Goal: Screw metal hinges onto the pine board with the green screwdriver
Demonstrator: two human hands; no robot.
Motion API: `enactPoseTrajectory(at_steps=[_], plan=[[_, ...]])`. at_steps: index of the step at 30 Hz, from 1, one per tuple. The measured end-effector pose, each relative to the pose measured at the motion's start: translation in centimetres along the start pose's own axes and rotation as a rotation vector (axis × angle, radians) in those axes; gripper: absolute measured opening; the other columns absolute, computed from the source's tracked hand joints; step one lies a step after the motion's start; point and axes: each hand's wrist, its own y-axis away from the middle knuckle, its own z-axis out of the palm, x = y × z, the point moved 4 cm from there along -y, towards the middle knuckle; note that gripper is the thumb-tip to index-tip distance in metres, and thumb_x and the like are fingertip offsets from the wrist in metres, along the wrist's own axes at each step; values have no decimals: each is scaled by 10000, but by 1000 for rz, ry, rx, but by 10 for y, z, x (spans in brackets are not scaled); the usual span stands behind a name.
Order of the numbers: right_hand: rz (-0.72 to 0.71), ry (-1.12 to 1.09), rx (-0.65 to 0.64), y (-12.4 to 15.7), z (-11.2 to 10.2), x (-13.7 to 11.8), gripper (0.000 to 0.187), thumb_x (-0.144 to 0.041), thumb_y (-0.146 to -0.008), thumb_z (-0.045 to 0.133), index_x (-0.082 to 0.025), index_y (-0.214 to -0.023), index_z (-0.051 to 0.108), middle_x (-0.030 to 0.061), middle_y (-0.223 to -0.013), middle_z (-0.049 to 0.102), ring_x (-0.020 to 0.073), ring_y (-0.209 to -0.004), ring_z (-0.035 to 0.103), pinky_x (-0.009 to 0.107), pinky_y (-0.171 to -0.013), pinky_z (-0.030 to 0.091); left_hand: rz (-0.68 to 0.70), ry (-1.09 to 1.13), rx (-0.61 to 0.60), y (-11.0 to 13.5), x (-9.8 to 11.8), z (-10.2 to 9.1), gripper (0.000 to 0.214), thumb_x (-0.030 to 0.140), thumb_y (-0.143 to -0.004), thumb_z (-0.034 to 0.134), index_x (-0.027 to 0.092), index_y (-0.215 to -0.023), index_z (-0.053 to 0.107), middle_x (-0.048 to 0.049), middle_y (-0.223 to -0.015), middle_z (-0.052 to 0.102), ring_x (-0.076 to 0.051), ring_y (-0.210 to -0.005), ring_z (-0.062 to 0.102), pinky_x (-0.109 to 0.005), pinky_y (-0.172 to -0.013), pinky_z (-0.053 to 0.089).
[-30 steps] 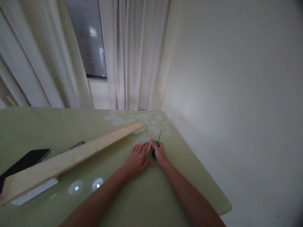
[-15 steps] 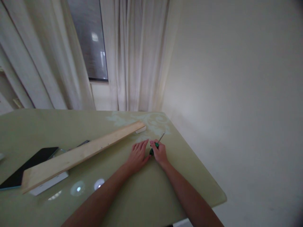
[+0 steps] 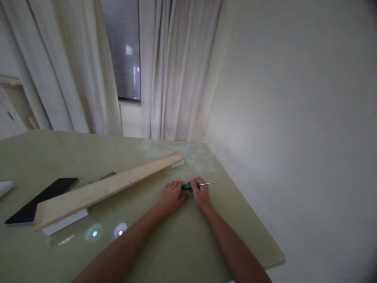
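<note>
A screwdriver with a green handle (image 3: 186,186) and a thin metal shaft lies nearly level, its tip toward the right. My right hand (image 3: 202,193) is closed on the front of the handle. Just left of it, my left hand (image 3: 171,197) rests palm down by the table, thumb apart from the fingers. Its fingertips are at the butt end of the handle; whether they touch it I cannot tell. Left of both hands lies a long pale wooden board (image 3: 118,184) with small dark holes near its edge, propped on white blocks (image 3: 66,222) at its ends.
Behind the board's near end a dark flat tablet-like panel (image 3: 44,199) lies on the glossy greenish table (image 3: 182,251). A thin dark item (image 3: 107,175) is partly hidden by the board. A white object (image 3: 6,187) sits far left. The wall (image 3: 288,137) stands beyond the table's right edge.
The screwdriver has turned from pointing up and away to lying nearly level, tip right. My right hand still grips it. The left hand stays beside it. The view has shifted slightly left.
</note>
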Motion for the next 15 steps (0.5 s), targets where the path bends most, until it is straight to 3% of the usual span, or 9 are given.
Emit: enactPoseTrajectory(at_steps=[3, 8, 12, 15], plan=[[44, 2, 5, -2, 0, 7, 315, -408, -1043, 666, -188, -1268, 676, 89, -1265, 702, 216, -1048, 709, 428, -916, 619, -49, -7, 23, -1, -6, 1, 444, 365, -990, 587, 142, -1373, 624, -225, -1447, 659, -391, -1356, 610, -566, -1161, 453], [126, -24, 56, -4, -1, 16, 324, -405, -1042, 666, -189, -1284, 673, 92, -1281, 696, 225, -1063, 710, 432, -917, 623, -72, 23, 31, -1, -13, 6, 421, 408, -993, 585, 155, -1318, 673, -217, -1482, 647, -389, -1390, 595, -574, -1193, 431], [173, -68, 91, -4, -2, 22, 301, -413, -1042, 669, -172, -1223, 684, 73, -1181, 719, 195, -971, 718, 392, -852, 630, -54, 95, 58, 0, -14, 6, 386, 305, -984, 564, 150, -1317, 683, -206, -1480, 653, -374, -1384, 600, -571, -1202, 426], [176, -116, 122, -5, -4, 20, 350, -502, -1039, 636, -168, -981, 723, 32, -914, 730, 167, -785, 702, 325, -722, 612, -54, 177, 108, -2, -17, 1, 382, 235, -960, 553, 143, -1302, 693, -208, -1402, 692, -371, -1330, 625, -582, -1169, 449]])
